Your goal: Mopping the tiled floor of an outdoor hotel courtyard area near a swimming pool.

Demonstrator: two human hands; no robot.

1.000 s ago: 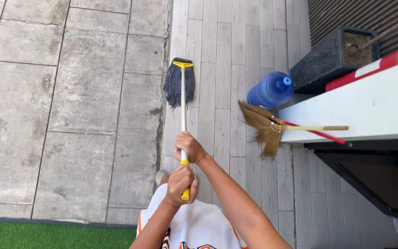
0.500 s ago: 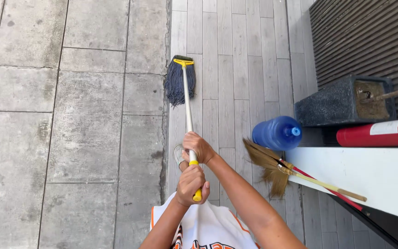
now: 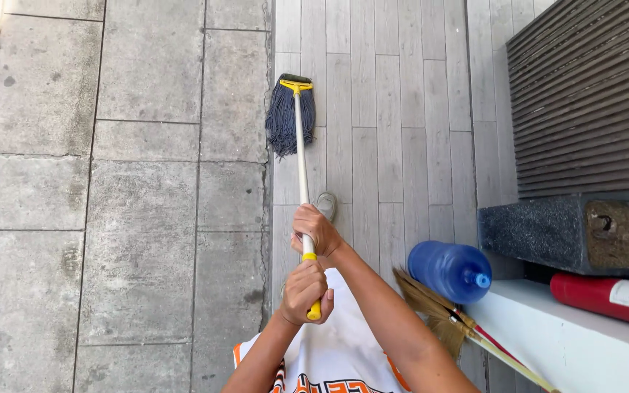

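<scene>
A mop with a dark blue string head (image 3: pixel 290 118) and a white shaft (image 3: pixel 301 171) lies stretched out ahead of me on grey deck planks (image 3: pixel 387 109). My right hand (image 3: pixel 317 230) grips the shaft higher up. Just below it, my left hand (image 3: pixel 305 290) is closed round the yellow grip at the shaft's end. Both arms reach forward over my white and orange shirt. The toe of my grey shoe (image 3: pixel 327 205) shows beside the shaft, past the right hand.
Large grey stone pavers (image 3: pixel 111 182) cover the ground on the left. At right a blue water jug (image 3: pixel 449 271), a straw broom (image 3: pixel 437 314) and a red cylinder (image 3: pixel 606 298) lie by a white ledge (image 3: pixel 569 346), behind it a dark stone planter (image 3: pixel 547 233) and slatted wall (image 3: pixel 591 94).
Both hands keep their hold on the mop. The view has swung, so the jug, broom and ledge sit lower right, and the mop head sits a little further from me.
</scene>
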